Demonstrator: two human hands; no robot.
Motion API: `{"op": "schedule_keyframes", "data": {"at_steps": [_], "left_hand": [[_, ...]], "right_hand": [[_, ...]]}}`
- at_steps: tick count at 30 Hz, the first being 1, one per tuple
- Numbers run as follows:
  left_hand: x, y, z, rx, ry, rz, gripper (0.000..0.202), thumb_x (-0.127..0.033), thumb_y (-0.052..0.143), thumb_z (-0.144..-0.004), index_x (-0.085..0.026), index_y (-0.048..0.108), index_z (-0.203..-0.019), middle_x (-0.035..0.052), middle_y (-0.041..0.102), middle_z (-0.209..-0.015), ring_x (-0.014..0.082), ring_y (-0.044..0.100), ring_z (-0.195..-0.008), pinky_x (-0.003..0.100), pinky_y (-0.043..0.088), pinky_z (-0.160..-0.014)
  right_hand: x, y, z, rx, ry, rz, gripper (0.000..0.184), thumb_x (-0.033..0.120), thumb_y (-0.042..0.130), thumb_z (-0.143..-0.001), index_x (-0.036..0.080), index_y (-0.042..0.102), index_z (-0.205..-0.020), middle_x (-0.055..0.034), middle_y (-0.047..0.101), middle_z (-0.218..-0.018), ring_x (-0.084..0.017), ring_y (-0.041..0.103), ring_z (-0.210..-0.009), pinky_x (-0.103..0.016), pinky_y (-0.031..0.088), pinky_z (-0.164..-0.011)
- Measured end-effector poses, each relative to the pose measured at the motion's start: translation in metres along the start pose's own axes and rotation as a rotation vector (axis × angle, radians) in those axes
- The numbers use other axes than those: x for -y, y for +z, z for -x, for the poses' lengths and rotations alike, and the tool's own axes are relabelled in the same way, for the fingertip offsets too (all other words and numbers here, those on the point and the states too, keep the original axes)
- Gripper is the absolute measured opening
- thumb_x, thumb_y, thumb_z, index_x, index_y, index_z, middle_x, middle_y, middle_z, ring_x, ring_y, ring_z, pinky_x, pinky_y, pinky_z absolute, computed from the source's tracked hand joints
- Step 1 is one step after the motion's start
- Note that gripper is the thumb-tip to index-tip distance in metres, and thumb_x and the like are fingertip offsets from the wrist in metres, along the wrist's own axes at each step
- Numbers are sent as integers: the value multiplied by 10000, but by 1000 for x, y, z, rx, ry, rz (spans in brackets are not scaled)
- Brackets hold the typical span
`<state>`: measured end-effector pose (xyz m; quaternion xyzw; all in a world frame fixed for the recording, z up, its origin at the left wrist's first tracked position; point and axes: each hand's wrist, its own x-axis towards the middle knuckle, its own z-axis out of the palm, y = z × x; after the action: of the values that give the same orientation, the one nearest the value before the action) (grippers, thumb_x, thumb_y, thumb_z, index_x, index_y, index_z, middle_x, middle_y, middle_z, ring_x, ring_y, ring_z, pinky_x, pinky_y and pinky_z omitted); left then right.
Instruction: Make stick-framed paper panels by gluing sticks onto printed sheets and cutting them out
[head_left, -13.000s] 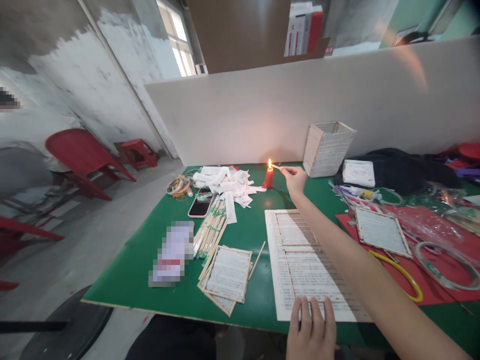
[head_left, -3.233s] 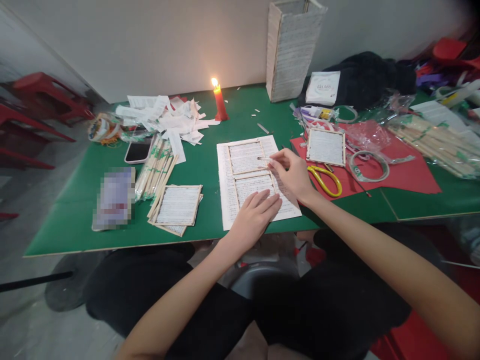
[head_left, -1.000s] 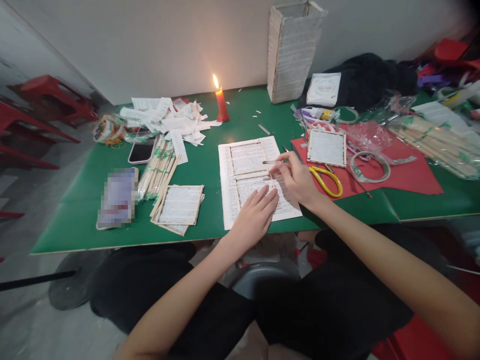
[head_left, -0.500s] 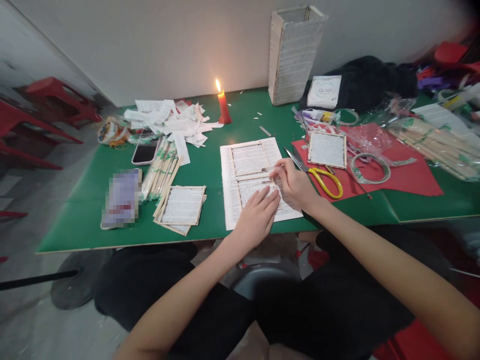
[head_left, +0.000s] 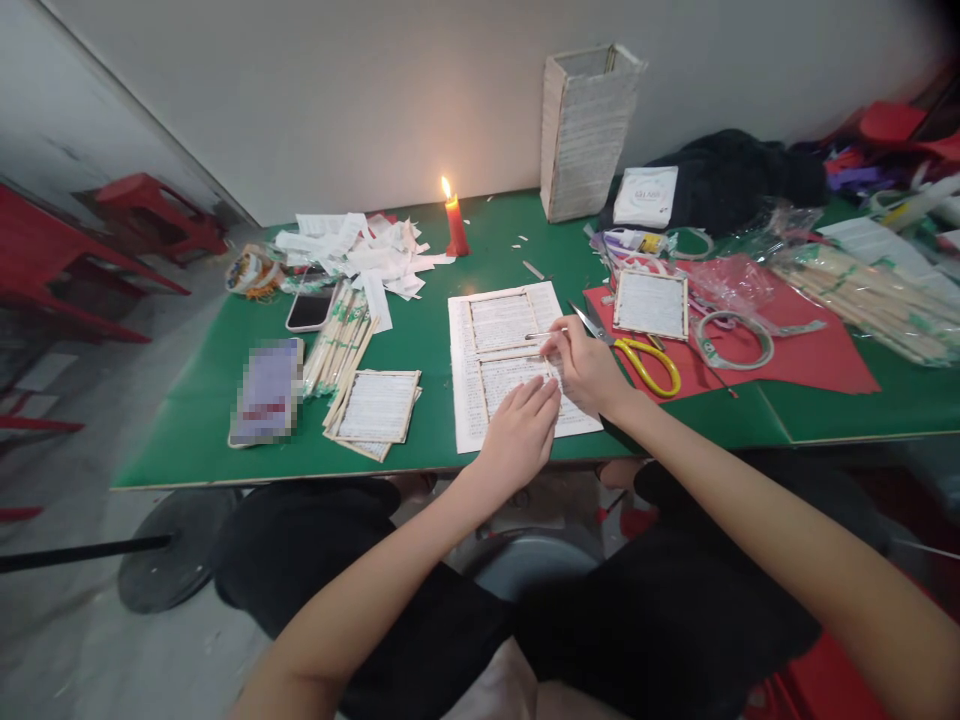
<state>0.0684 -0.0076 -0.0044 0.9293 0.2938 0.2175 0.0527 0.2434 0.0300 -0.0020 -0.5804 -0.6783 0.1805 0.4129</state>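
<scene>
My left hand [head_left: 520, 430] lies flat, fingers out, on a printed paper sheet [head_left: 467, 385] that carries two stick-framed panels [head_left: 499, 322]. My right hand [head_left: 586, 368] pinches a thin stick [head_left: 538, 335] and holds its tip over the frame between the two panels. A lit red candle [head_left: 455, 226] stands behind the sheet on the green table [head_left: 210, 400].
Yellow-handled scissors [head_left: 637, 350] lie just right of my right hand on red paper [head_left: 825, 355]. Finished framed panels [head_left: 376, 407], a bundle of sticks [head_left: 337, 340], a phone [head_left: 310, 309], paper scraps [head_left: 360, 255], a tall paper box [head_left: 587, 130], tape rings [head_left: 733, 340].
Thirteen seconds ago my right hand held the stick to the candle flame. Since then it has come back to the sheet; over the last second both hands barely shift while the camera drifts.
</scene>
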Motion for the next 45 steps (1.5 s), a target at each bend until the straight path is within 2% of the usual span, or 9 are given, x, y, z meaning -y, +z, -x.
{"op": "schedule_keyframes", "data": {"at_steps": [6, 23, 25, 28, 31, 33, 35, 41, 45], "left_hand": [[-1, 1, 0, -4, 7, -10, 330, -130, 422, -993, -30, 579, -1265, 188, 636, -1333, 305, 549, -1297, 447, 483, -1063], [-5, -2, -3, 54, -25, -40, 338, -173, 386, -1005, -100, 569, -1280, 164, 636, -1337, 300, 534, -1312, 446, 492, -1031], [-6, -4, -4, 58, -29, -61, 327, -177, 383, -1008, -104, 582, -1256, 161, 635, -1340, 308, 537, -1306, 449, 499, -1012], [-7, -5, -6, 68, -37, -79, 307, -176, 393, -1005, -112, 599, -1223, 159, 635, -1340, 310, 533, -1307, 453, 487, -1019], [-8, -6, -7, 75, -42, -81, 287, -162, 423, -991, -106, 607, -1204, 160, 637, -1334, 306, 528, -1310, 453, 459, -1055], [-8, -5, -7, 77, -43, -80, 279, -157, 440, -982, -100, 612, -1194, 153, 639, -1333, 304, 529, -1305, 446, 447, -1071], [-8, -5, -7, 77, -42, -86, 281, -155, 443, -977, -94, 611, -1193, 148, 639, -1336, 305, 531, -1297, 444, 440, -1080], [-12, -1, -5, 60, -41, -112, 263, -149, 440, -964, -94, 621, -1147, 174, 644, -1304, 302, 555, -1258, 451, 465, -1046], [-12, -1, -3, 46, -31, -112, 245, -158, 459, -952, -79, 644, -1090, 182, 675, -1213, 297, 580, -1216, 438, 450, -1068]], "right_hand": [[0, 0, -2, -2, 14, -9, 251, 413, 286, -1025, 241, 467, -1053, -72, 741, -849, -226, 687, -743, -354, 483, -689], [0, -1, -7, 16, 22, 38, 177, 304, 307, -1016, 228, 466, -1031, -70, 744, -837, -219, 691, -733, -314, 470, -681], [-1, -1, -8, 12, 48, -24, 138, 295, 339, -998, 229, 460, -1008, -67, 739, -812, -223, 697, -741, -327, 490, -703], [-4, -2, -13, -6, 121, -258, 104, 329, 396, -972, 239, 446, -979, -39, 716, -754, -206, 702, -728, -335, 529, -722], [-5, -5, -21, -120, 150, -442, 181, 419, 496, -918, 240, 480, -940, -17, 684, -748, -188, 687, -719, -328, 541, -709], [-4, -9, -25, -222, 158, -474, 249, 474, 581, -853, 231, 530, -882, -23, 668, -791, -183, 665, -743, -323, 535, -706], [-1, -12, -30, -252, 183, -497, 295, 498, 659, -779, 219, 579, -829, -35, 664, -837, -184, 644, -784, -319, 526, -714], [24, 0, -45, -13, 233, -599, 354, 467, 795, -623, 195, 685, -821, -58, 710, -893, -200, 636, -840, -314, 510, -703], [53, 32, -64, 150, 222, -552, 273, 412, 754, -696, 189, 699, -843, -72, 729, -901, -202, 661, -802, -323, 528, -670]]}}
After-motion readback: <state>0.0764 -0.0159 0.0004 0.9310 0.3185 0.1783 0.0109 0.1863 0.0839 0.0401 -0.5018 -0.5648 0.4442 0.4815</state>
